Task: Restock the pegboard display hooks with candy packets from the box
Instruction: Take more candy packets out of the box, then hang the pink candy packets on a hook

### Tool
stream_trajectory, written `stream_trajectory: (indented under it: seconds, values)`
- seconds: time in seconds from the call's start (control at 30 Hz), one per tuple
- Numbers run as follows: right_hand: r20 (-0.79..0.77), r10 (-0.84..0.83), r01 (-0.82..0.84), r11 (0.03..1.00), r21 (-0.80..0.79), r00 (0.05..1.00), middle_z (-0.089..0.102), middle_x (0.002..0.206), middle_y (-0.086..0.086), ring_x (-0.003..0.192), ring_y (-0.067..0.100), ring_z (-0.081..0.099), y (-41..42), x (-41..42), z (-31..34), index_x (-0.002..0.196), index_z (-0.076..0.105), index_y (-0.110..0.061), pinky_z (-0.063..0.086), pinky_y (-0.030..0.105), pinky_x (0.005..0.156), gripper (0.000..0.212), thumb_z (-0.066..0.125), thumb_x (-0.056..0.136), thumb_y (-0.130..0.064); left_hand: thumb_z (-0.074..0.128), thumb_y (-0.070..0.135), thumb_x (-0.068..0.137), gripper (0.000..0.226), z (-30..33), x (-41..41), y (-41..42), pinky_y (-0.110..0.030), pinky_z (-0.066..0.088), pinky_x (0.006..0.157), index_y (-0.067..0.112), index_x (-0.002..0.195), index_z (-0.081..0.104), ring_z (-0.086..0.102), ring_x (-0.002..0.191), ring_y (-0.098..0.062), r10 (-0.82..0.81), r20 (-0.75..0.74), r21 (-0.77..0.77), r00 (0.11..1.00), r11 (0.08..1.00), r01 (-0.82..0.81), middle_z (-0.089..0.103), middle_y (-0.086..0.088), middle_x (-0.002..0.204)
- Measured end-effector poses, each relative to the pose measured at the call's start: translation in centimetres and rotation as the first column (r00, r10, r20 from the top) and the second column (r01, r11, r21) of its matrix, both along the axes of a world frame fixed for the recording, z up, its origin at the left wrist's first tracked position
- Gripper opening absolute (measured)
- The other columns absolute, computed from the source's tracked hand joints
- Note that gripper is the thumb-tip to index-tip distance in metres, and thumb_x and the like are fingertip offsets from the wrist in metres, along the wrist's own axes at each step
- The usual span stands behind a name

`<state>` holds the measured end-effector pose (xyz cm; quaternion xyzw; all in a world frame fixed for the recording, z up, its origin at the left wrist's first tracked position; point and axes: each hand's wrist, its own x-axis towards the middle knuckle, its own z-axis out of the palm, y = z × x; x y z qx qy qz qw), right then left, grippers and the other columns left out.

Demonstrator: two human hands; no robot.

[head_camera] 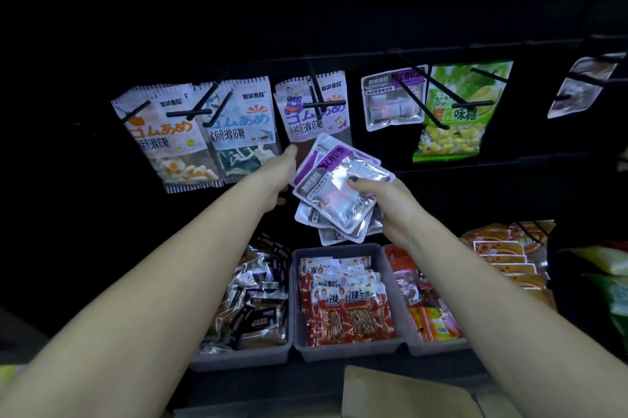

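Observation:
My right hand (384,203) grips a fanned stack of silvery purple candy packets (339,193) in front of the black pegboard. My left hand (283,173) holds the stack's left edge, its fingers hidden behind the top packets. On the hook above right hangs one matching packet (394,100). The hooks to the left carry an orange gummy packet (166,135), a blue shark gummy packet (243,128) and a purple bear gummy packet (312,108). A cardboard box flap (404,394) shows at the bottom edge.
A green durian candy bag (458,111) hangs right of the matching packet, and a blurred packet (581,88) hangs at the far right. Below stand three grey bins (339,349) of snack packets. Orange packets (506,254) and green bags (608,281) lie at the right.

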<state>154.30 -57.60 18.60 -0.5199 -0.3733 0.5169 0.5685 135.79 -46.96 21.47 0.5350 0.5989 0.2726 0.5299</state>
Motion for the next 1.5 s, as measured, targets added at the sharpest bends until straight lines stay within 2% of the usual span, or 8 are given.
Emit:
stream_trajectory:
  seconds: [0.2, 0.43, 0.57, 0.73, 0.9, 1.1, 1.3, 1.5]
  values:
    - [-0.08, 0.0, -0.004, 0.999, -0.046, 0.997, 0.078, 0.111, 0.014, 0.103, 0.038, 0.075, -5.2, -0.8, -1.4, 0.116, 0.075, -0.007, 0.051, 0.064, 0.103, 0.044, 0.085, 0.078, -0.026, 0.038, 0.087, 0.088, 0.082, -1.6, -0.1, -6.3, -0.051, 0.035, 0.12, 0.025, 0.126, 0.074, 0.06, 0.134, -0.028, -0.192, 0.025, -0.026, 0.981, 0.981, 0.193, 0.072, -0.002, 0.134]
    - [-0.127, -0.05, 0.038, 0.995, -0.093, 0.991, 0.081, 0.099, 0.002, 0.089, 0.03, 0.065, -10.6, 0.1, -2.2, 0.106, 0.08, -0.01, 0.048, 0.036, 0.079, 0.018, 0.077, 0.09, -0.019, 0.063, 0.056, 0.099, 0.052, -3.1, 0.2, -11.8, -0.044, 0.062, 0.089, 0.011, 0.123, 0.073, 0.076, 0.107, -0.032, -0.264, 0.209, 0.037, 0.942, 0.964, 0.262, 0.08, -0.009, 0.112]
    - [-0.217, -0.047, 0.019, 0.992, -0.127, 0.975, 0.07, 0.128, 0.023, 0.104, 0.049, 0.066, -13.1, 0.5, -3.1, 0.119, 0.077, -0.009, 0.05, 0.057, 0.094, 0.034, 0.079, 0.089, -0.024, 0.067, 0.051, 0.098, 0.049, -4.1, 0.7, -13.6, -0.04, 0.063, 0.074, 0.015, 0.132, 0.062, 0.078, 0.097, -0.026, -0.222, 0.298, 0.034, 0.928, 0.974, 0.222, 0.077, -0.01, 0.117]
    - [-0.258, -0.028, -0.001, 0.994, -0.111, 0.966, 0.069, 0.132, 0.021, 0.118, 0.046, 0.067, -15.5, 0.7, -3.7, 0.132, 0.068, -0.009, 0.05, 0.066, 0.103, 0.046, 0.077, 0.091, -0.025, 0.06, 0.044, 0.102, 0.018, -5.5, 1.4, -15.4, -0.058, 0.055, 0.098, 0.03, 0.114, 0.063, 0.073, 0.106, -0.035, -0.102, 0.233, 0.126, 0.967, 0.989, 0.074, 0.076, -0.006, 0.112]
    - [-0.162, -0.02, -0.002, 0.991, -0.136, 0.987, 0.074, 0.118, 0.02, 0.094, 0.034, 0.075, -17.9, 2.3, -3.7, 0.126, 0.068, -0.003, 0.061, 0.04, 0.067, 0.034, 0.07, 0.096, -0.02, 0.064, 0.023, 0.103, 0.009, -5.0, 1.1, -16.0, -0.047, 0.058, 0.095, 0.024, 0.107, 0.057, 0.073, 0.099, -0.028, -0.093, 0.211, 0.271, 0.973, 0.962, 0.034, 0.073, -0.007, 0.105]
    - [-0.078, -0.036, 0.023, 0.987, -0.158, 0.996, 0.076, 0.116, 0.016, 0.096, 0.032, 0.076, -20.5, 5.1, -3.0, 0.123, 0.071, -0.006, 0.057, 0.048, 0.087, 0.029, 0.067, 0.095, -0.012, 0.069, 0.013, 0.1, 0.021, -3.3, -0.6, -15.7, -0.028, 0.063, 0.071, 0.024, 0.108, 0.052, 0.076, 0.088, -0.012, -0.125, 0.216, 0.346, 0.968, 0.937, 0.044, 0.072, -0.004, 0.11]
    - [-0.201, -0.008, -0.014, 0.994, -0.108, 0.98, 0.075, 0.117, 0.017, 0.104, 0.036, 0.072, -21.7, 5.7, -1.7, 0.116, 0.073, -0.005, 0.055, 0.049, 0.095, 0.032, 0.068, 0.085, -0.012, 0.059, 0.013, 0.105, 0.002, -2.6, -0.6, -16.9, -0.027, 0.059, 0.067, 0.011, 0.104, 0.06, 0.072, 0.071, -0.013, -0.09, 0.453, 0.079, 0.887, 0.995, 0.061, 0.075, -0.006, 0.089]
    - [-0.36, 0.128, -0.139, 0.99, -0.003, 0.924, 0.076, 0.099, 0.016, 0.082, 0.03, 0.076, -21.8, 4.7, -0.1, 0.11, 0.069, 0.0, 0.063, 0.039, 0.066, 0.031, 0.059, 0.082, -0.007, 0.061, 0.017, 0.097, 0.018, -3.5, 0.0, -19.4, -0.016, 0.052, 0.048, 0.007, 0.087, 0.072, 0.055, 0.05, -0.004, 0.009, 0.754, -0.251, 0.657, 0.928, 0.275, 0.061, 0.001, 0.069]
